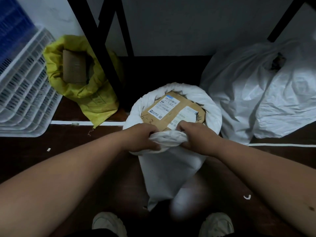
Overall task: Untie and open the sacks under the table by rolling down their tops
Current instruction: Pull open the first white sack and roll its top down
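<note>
Centrally in the frame, the middle white sack (171, 161) stood on the dark floor (68, 144) beneath the desk, whose black legs (102, 48) crossed the upper left. Both hands were clamped on the near edge of its rolled rim: the left hand (139, 135) and the right hand (196, 136) gripped 1 bunched fold of white fabric between them, fingers curled over it, just apart from each other. The rim was already rolled around the far and side edges, exposing a cardboard parcel (172, 110) with printed labels.

At upper left, the yellow sack (82, 88) sat open with its top rolled down and a brown box showing inside. At right, the large white sack (256, 93) remained gathered at its neck, apparently not yet opened.

Likely faults from this position:
1. Uneven rolling. The near edge was bunched rather than folded flat, so the roll could spring back up.
2. Tipping. A downward pull on 1 side only could topple the sack toward the person's shoes (107, 223).
3. Snagging. Parcel corners pressing the fabric could catch or tear it.
</note>
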